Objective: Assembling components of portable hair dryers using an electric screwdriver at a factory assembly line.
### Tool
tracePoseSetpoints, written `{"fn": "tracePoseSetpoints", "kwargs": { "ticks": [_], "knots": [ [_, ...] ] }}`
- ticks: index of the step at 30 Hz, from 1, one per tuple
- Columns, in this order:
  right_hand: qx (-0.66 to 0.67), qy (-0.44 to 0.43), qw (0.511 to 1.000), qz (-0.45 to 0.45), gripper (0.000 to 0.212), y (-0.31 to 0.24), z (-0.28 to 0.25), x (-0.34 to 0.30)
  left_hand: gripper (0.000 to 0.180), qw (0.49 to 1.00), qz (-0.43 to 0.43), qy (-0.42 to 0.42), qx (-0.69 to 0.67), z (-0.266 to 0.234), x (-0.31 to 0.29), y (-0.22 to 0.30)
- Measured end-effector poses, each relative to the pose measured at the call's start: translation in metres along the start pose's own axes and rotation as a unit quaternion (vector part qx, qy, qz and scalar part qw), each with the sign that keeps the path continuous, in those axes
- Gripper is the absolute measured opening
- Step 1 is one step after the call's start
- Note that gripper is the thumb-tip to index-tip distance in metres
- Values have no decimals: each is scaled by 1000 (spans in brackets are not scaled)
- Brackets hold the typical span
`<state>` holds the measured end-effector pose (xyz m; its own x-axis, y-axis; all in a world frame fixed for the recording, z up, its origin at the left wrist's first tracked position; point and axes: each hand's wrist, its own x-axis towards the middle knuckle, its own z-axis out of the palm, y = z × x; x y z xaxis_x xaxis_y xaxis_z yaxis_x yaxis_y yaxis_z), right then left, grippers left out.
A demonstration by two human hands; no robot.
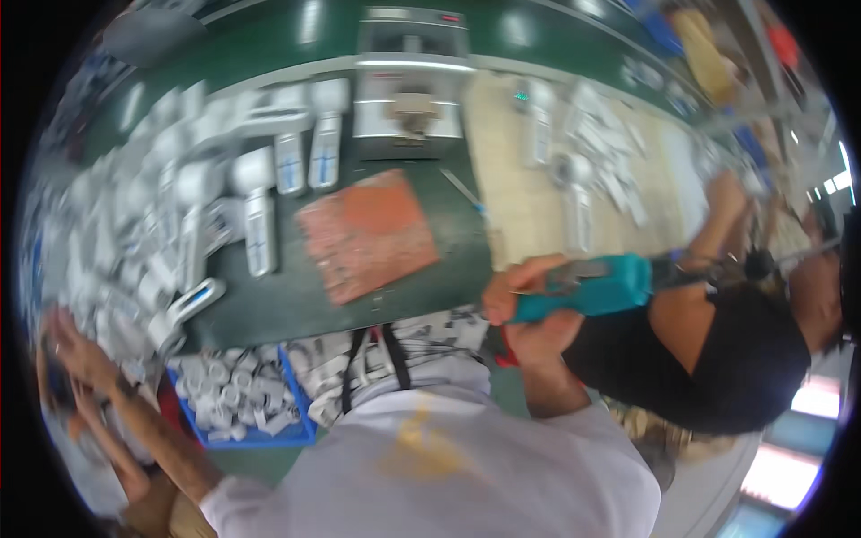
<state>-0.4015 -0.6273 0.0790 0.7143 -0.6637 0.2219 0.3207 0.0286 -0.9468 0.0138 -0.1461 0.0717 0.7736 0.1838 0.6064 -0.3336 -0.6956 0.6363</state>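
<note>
My right hand is wrapped round a teal power screwdriver, held just off the table's front right edge. Its dark cord runs off to the right, and my fingers hide its tip. Far to the left, my left hand reaches beside a heap of white plastic parts. Its fingers look stretched out, though blurred. White handled pieces with round heads and blue-marked handles lie on the left of the table. A worn orange-red mat lies in front of me.
A grey machine stands behind the mat. More white pieces lie on a beige sheet at right. A blue crate of small white parts sits below the table. Another person is close on my right; another person's arm shows at left.
</note>
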Motion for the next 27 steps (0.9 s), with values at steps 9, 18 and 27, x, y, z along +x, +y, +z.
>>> {"fn": "tracePoseSetpoints", "kwargs": {
  "ticks": [9,18,27],
  "knots": [
    [79,9,997,23,78,-17,-42,-18,25,795,238,-460,-317,146,-242,405],
    [58,53,997,5,77,-26,-52,-40,58,842,188,-462,-207,350,-343,507],
    [-31,82,996,-34,68,-21,-75,-30,37,829,266,-404,-280,294,-334,475]
  ]
}}
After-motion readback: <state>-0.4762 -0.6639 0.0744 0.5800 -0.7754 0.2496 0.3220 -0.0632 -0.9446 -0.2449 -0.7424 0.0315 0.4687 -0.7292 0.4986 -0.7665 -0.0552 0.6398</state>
